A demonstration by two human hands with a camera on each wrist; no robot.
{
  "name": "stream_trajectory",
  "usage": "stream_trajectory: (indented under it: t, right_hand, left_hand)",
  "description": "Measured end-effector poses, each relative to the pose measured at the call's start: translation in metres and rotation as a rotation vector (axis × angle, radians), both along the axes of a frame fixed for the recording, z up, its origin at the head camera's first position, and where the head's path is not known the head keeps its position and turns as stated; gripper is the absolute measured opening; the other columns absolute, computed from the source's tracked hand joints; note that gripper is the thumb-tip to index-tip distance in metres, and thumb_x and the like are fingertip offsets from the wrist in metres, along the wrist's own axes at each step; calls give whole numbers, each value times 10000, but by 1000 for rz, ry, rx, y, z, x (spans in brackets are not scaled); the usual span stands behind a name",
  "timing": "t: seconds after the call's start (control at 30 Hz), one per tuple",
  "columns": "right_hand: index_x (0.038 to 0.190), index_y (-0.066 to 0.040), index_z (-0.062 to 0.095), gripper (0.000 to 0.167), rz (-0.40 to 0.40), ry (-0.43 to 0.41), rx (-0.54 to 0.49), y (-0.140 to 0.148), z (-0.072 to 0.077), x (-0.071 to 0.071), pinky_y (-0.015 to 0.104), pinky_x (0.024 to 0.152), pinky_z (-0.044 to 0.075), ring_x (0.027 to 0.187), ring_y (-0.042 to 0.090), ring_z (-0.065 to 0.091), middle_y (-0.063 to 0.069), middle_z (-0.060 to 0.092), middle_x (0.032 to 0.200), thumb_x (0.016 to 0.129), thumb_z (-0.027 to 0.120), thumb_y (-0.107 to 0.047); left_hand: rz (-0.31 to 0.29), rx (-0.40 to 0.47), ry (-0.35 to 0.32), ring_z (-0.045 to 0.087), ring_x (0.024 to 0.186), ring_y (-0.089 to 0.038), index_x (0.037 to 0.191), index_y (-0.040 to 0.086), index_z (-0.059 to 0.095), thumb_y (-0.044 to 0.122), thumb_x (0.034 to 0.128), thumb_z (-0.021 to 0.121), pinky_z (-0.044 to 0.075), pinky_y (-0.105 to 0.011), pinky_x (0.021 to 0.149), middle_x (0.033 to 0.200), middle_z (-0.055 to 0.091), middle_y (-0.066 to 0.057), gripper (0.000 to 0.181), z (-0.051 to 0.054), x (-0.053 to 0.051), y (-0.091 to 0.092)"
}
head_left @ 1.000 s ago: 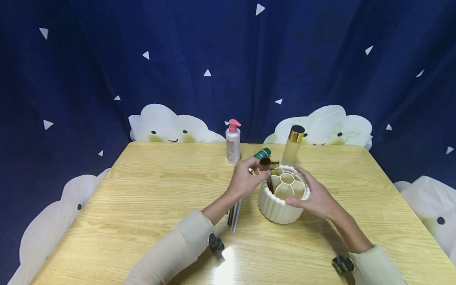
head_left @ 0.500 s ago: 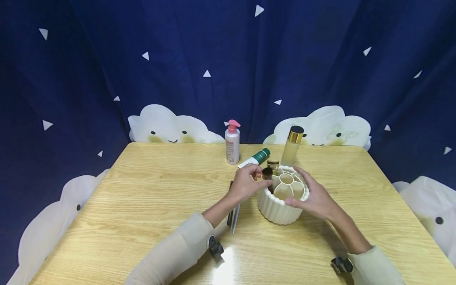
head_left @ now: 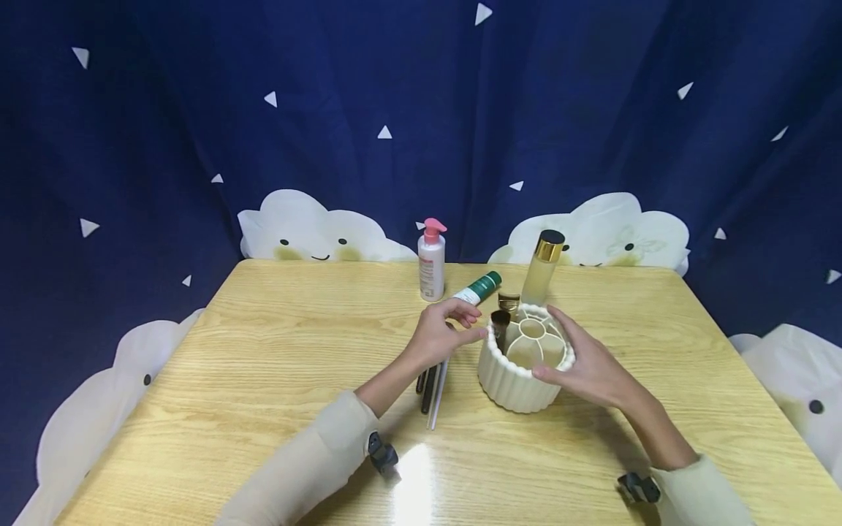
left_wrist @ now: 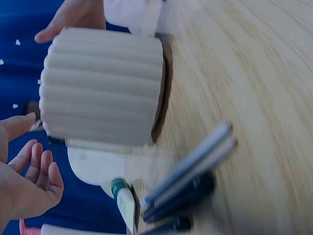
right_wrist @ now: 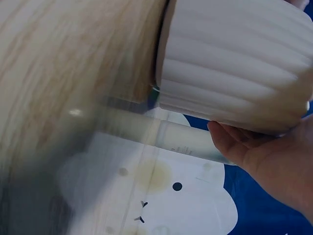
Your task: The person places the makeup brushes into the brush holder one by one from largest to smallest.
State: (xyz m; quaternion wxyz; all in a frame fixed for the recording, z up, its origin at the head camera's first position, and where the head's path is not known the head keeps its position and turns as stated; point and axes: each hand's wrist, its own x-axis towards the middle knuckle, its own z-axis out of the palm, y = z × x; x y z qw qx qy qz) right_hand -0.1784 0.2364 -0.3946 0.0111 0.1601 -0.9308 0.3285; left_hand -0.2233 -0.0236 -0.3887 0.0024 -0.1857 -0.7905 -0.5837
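A ribbed cream holder with several compartments stands on the table, and in the left wrist view its ribbed side faces the camera. My right hand grips its rim from the right, thumb at the front; the right wrist view shows that hand against its wall. A dark-bristled brush stands in the left compartment. Just left of the rim is my left hand, empty, with its fingers loosely bent and apart, as the left wrist view shows of the hand. A brown-topped item shows at the holder's back.
Behind the holder stands a gold-capped bottle. A white pump bottle with a pink top is at the back. The green-capped tube lies left of the gold-capped bottle. Several slim dark and silver sticks lie below my left hand.
My left hand has let go of the brush and moved left, away from the holder. The brush now stands lower in the compartment. My right hand keeps its grip on the rim.
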Motion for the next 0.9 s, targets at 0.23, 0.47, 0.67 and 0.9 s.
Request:
stream_trajectory:
  t: [0.23, 0.47, 0.67, 0.9]
  right_hand:
    - [1525, -177, 142, 1019, 44, -35, -20, 11, 4, 7, 668, 980, 358, 1316, 489, 360, 263, 296, 1500, 752, 770, -392]
    - [1497, -61, 208, 920, 91, -38, -97, 19, 5, 11, 509, 938, 485, 1235, 411, 482, 218, 348, 1478, 794, 758, -281]
    - [1453, -60, 320, 841, 34, -17, -76, 18, 9, 13, 564, 895, 486, 1163, 421, 544, 198, 425, 1429, 788, 759, -328]
    - [1354, -99, 412, 799, -45, -17, -37, 17, 11, 11, 621, 916, 428, 1190, 442, 510, 164, 474, 1371, 727, 796, -412]
  left_hand:
    - [53, -42, -21, 624, 786, -165, 952, 1, 670, 102, 770, 762, 498, -207, 664, 871, 694, -137, 227, -10, -9, -23]
    - [139, -116, -103, 604, 705, -130, 966, -21, 659, 80, 779, 733, 491, -191, 581, 873, 679, -132, 225, -24, -11, -41]
    - [178, -237, -161, 588, 622, -97, 913, -45, 665, 56, 765, 730, 514, -193, 562, 826, 691, -134, 190, -38, -14, -50]
    - [204, -343, -167, 558, 543, -95, 865, -61, 650, 14, 715, 752, 468, -181, 497, 729, 657, -105, 196, -47, -15, -54]
